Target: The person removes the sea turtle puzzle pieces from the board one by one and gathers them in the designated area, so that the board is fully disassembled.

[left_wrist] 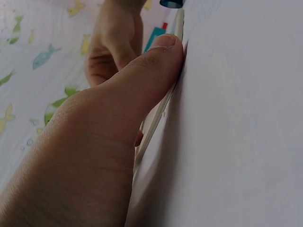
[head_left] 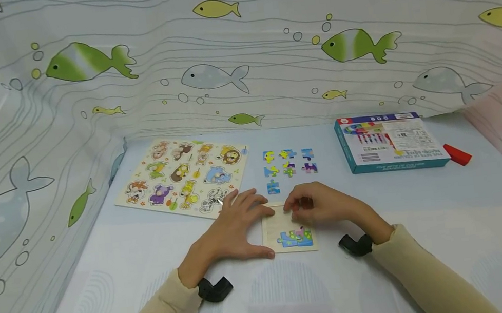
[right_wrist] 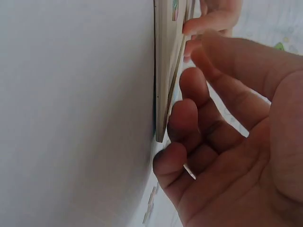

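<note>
A small wooden puzzle tray [head_left: 270,226] lies on the table, with joined blue, green and pink jigsaw pieces [head_left: 295,238] along its lower part. My left hand [head_left: 236,228] spreads at the tray's left side, its straight thumb touching the lower edge and its index finger near the top edge. Over the tray's upper right is my right hand [head_left: 321,202], fingers loosely bent; no piece shows between them. In the right wrist view, those bent fingers [right_wrist: 184,116] sit beside the tray's edge [right_wrist: 162,94]. Several loose jigsaw pieces [head_left: 288,169] lie in rows behind the tray.
A large wooden animal board [head_left: 197,175] lies at the back left, its near corner by my left fingers. At the back right are a teal-edged box [head_left: 391,143] and a red object [head_left: 457,154]. A fish-patterned cloth [head_left: 281,96] rises behind the table.
</note>
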Tool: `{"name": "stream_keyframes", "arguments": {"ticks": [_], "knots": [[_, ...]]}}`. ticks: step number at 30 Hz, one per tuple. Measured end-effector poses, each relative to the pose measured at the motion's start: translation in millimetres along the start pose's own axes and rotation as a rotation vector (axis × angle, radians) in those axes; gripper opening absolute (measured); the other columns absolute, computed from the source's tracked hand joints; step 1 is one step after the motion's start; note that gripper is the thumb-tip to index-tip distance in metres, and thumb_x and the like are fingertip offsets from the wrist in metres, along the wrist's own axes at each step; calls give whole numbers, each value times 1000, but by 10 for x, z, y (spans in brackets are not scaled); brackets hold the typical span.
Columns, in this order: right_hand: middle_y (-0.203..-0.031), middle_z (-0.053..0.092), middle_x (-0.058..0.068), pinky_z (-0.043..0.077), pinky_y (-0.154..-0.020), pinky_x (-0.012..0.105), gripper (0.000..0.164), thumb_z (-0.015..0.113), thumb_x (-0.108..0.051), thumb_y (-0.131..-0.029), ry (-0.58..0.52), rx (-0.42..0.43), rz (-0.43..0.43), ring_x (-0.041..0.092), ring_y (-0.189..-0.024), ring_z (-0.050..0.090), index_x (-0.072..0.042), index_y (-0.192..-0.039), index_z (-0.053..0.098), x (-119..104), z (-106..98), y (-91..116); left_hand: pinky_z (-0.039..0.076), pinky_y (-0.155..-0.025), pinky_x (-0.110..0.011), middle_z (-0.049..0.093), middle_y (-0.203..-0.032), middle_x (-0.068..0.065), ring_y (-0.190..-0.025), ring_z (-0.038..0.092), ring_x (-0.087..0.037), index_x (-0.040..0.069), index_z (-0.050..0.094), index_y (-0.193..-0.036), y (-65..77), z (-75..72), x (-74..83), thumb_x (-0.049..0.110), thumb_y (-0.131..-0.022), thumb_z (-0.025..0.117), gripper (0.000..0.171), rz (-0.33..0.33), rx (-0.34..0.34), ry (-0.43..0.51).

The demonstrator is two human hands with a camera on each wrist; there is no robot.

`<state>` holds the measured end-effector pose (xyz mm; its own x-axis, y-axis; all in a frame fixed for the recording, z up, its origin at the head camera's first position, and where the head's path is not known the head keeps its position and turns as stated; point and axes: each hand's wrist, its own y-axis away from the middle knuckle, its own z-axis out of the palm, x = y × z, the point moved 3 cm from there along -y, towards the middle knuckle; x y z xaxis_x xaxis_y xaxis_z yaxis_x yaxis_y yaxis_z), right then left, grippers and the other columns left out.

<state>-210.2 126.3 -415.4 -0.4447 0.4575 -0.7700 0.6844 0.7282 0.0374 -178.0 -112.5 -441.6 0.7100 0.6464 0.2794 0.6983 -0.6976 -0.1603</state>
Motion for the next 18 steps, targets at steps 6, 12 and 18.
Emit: {"name": "stream_keyframes", "arguments": {"ticks": [6,12,18], "knots": [[-98,66,-1,45,-73,23,21,78,-18,-90,19,-3,9,17,-84,54,-17,-111,74,-16,2,3,15,-121,-64,50,-147,2,-151,32,-31,32,59,-135,-2,-2,4,80,-72,70,80,2,5,2],[-103,67,-5,44,-90,33,26,81,-19,-87,91,-80,21,16,-100,54,-23,-112,76,-105,46,34,15,-120,-64,51,-146,2,-151,33,-31,31,59,-134,-8,11,-11,80,-71,70,81,5,16,-8],[-104,65,-8,37,-92,37,31,74,-11,-89,151,-170,9,14,-101,52,-27,-116,76,-200,127,59,14,-121,-62,50,-147,3,-152,30,-30,33,59,-135,-4,10,-12,82,-72,68,81,-6,-9,-13]]}}
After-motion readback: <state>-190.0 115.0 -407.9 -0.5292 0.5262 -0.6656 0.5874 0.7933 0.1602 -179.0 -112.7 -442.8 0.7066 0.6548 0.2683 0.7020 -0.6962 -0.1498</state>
